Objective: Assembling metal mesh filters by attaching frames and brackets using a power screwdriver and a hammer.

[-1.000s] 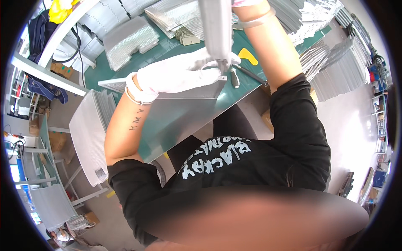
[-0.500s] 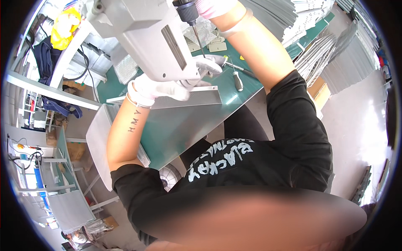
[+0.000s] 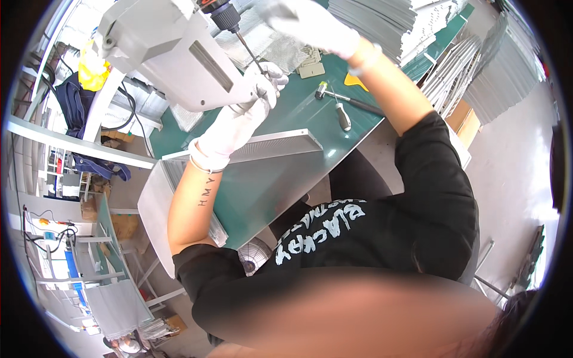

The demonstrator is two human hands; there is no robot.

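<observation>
Tabletop (image 3: pixel 298 107): right hand (image 3: pixel 316 27) farther from drill (image 3: pixel 225 18)

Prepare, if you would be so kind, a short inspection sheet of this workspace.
Surface: green table, some glare near its front edge.
Things: grey housing at upper left; bit in a black chuck beside it; grey panel on the table.
Clutter: hammer, screwdriver and yellow scraper close together, on the table's right.
Hands: left hand gloved, fingers by the bit's tip, contact unclear; right hand gloved, blurred, grip unclear.
Cables: black cable near the white frame.
Surroundings: fan below the table's near edge; panel stack at right.
</observation>
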